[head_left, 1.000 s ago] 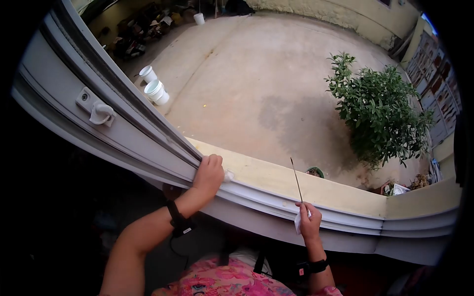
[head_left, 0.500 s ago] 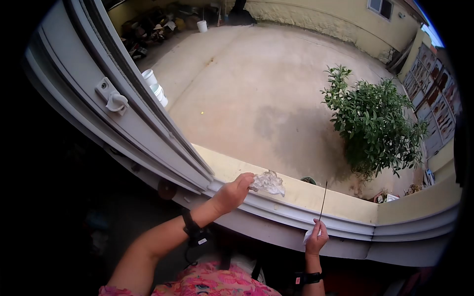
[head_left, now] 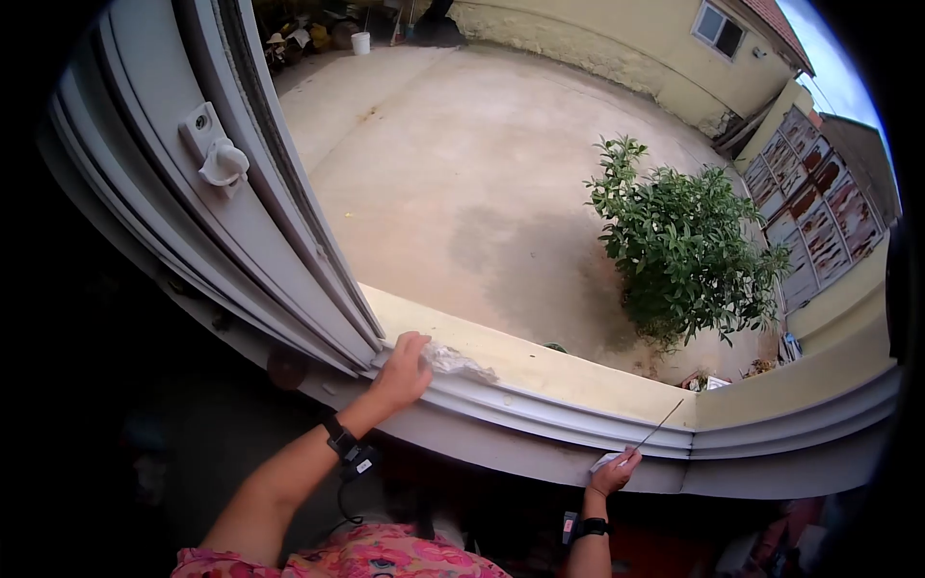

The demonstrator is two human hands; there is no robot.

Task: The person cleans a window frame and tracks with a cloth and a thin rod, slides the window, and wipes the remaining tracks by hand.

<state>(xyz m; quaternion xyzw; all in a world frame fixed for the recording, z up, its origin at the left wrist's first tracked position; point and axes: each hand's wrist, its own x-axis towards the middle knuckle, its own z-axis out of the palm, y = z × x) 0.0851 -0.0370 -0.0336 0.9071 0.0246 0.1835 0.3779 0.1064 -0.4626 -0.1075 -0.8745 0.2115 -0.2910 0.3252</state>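
Note:
My left hand point(head_left: 403, 371) is closed on a crumpled whitish cloth or tissue point(head_left: 459, 363), which lies over the inner edge of the sill beside the window frame point(head_left: 318, 279). Below it runs the white window track point(head_left: 549, 416). Farther right, my right hand point(head_left: 615, 472) pinches a thin dark rod point(head_left: 661, 424) that slants up and to the right above the track. A small white piece point(head_left: 605, 462) shows against the fingers of that same hand.
A white latch point(head_left: 222, 162) sticks out from the window frame at the left. Beyond the cream sill point(head_left: 617, 385) are a leafy bush point(head_left: 684, 241), a white bucket point(head_left: 360, 43) and a rusty metal gate point(head_left: 814, 197).
My left hand moved from the frame's corner to lift the crumpled cloth, then came back left and lower with it. My right hand's rod tilted from near upright toward the right. The view shifted.

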